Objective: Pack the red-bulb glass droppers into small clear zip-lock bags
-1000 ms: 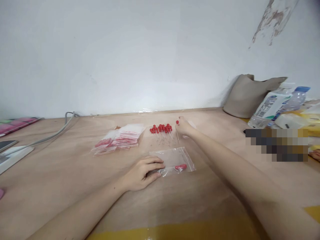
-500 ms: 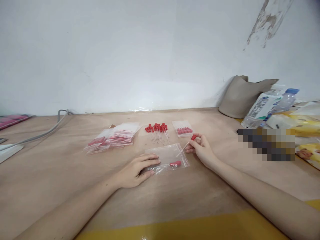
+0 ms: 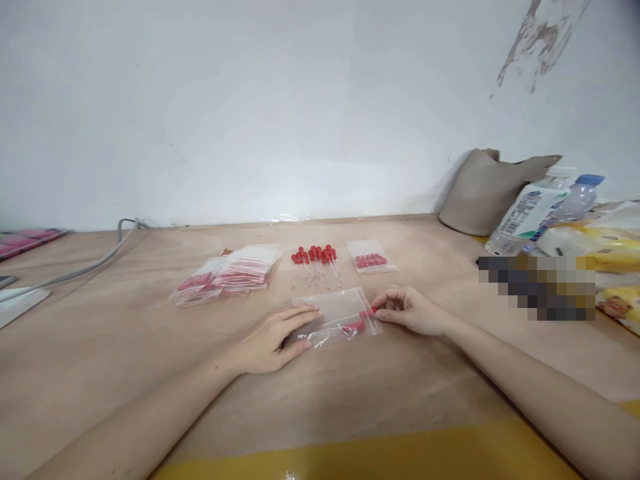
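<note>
Left hand (image 3: 273, 341) spread loosely over one end of a clear zip bag (image 3: 333, 307), right hand (image 3: 415, 312) pinching a red-bulbed dropper (image 3: 367, 312) at the other, loose droppers (image 3: 320, 255) ahead between both hands, green-marked bottle label (image 3: 527, 212) beyond the right hand, lettering too blurred to read

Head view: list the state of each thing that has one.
Left hand, resting on clear bag
Right hand, pinching dropper
Dropper, stem apparently inside clear bag
Clear bag, flat, apparently open
Loose droppers, bunched
Small bag, flat, red bulbs inside
Bag stack, spread unevenly
White-capped bottle, closed
Blue-capped bottle, closed
</note>
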Motion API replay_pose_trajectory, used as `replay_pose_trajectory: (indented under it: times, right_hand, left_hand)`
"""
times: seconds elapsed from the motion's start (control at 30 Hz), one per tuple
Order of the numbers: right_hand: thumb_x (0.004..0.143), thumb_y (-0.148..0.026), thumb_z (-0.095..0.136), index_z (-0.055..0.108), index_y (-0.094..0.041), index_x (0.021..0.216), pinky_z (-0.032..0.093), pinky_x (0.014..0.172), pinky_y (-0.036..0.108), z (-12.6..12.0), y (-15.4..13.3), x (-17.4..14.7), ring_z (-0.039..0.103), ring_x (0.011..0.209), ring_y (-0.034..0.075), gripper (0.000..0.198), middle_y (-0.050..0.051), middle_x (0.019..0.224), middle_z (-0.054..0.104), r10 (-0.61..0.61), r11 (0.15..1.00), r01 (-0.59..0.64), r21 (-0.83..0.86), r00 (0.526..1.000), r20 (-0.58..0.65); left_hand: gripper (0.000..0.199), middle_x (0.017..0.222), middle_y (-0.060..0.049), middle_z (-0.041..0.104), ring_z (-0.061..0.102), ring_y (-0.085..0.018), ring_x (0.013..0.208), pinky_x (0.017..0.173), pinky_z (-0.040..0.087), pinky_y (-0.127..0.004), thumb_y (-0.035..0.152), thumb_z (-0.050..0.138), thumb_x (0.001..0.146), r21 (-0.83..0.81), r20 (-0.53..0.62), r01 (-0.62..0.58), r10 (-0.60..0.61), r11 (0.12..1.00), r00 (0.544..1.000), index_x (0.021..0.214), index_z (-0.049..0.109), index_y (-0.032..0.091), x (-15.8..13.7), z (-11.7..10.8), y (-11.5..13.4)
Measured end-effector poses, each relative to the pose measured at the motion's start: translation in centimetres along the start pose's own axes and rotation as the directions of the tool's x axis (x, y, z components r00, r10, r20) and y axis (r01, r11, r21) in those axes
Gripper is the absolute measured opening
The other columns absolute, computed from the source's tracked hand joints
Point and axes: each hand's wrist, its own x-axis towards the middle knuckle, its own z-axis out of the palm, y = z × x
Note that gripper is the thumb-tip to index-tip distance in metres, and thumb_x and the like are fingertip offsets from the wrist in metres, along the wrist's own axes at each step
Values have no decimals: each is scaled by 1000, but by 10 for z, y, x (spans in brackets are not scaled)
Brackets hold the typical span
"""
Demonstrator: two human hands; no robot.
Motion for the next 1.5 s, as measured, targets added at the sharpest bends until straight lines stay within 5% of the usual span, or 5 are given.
replay_pose_trajectory:
  times: [0.4, 0.6, 0.9, 1.17, 1.5]
  right_hand:
    - [75, -34, 57, 67, -18, 73, 42, 65, 24, 23, -6, 10, 52, 71, 12, 19, 3, 80, 55, -271, 956, 263, -129, 962, -44]
    - [74, -36, 55, 65, -16, 80, 41, 57, 25, 7, -9, 22, 52, 60, 12, 23, 2, 69, 61, -99, 987, 80, -138, 986, -135]
    - [68, -24, 59, 63, -16, 81, 43, 70, 25, 17, -35, 117, 58, 73, 14, 16, 3, 76, 65, -100, 913, -112, -392, 870, -483]
    - [70, -30, 56, 66, -15, 73, 43, 73, 27, 26, -27, 182, 61, 83, 20, 18, 9, 79, 67, 54, 946, -226, -234, 819, -572]
    - [78, -34, 50, 57, -14, 75, 42, 51, 19, 10, -43, 165, 54, 53, 8, 21, 4, 69, 64, 61, 998, -33, 60, 815, -576]
  left_hand:
    - [44, 135, -7, 43, 40, -23, 123, 103, 34, -42, 26, 49, 87, -27, -23, -26, 26, 999, 999, 131, 41, 24, 0, 2, -2]
    - [27, 129, -9, 48, 46, -22, 117, 96, 40, -38, 27, 49, 87, -81, -48, 10, -14, 997, 999, 112, 48, 20, 0, 1, 2]
    - [17, 127, -10, 49, 48, -24, 115, 94, 41, -38, 28, 50, 86, -115, -60, 21, -28, 993, 998, 101, 47, 20, 0, 1, 4]
    - [36, 126, -9, 50, 45, -23, 118, 100, 37, -37, 28, 51, 86, -73, -62, -11, 6, 997, 998, 121, 45, 20, 0, 3, 2]
    - [38, 128, -8, 49, 44, -22, 119, 101, 37, -37, 30, 51, 87, -61, -65, -9, 5, 998, 998, 123, 46, 20, 0, 3, 0]
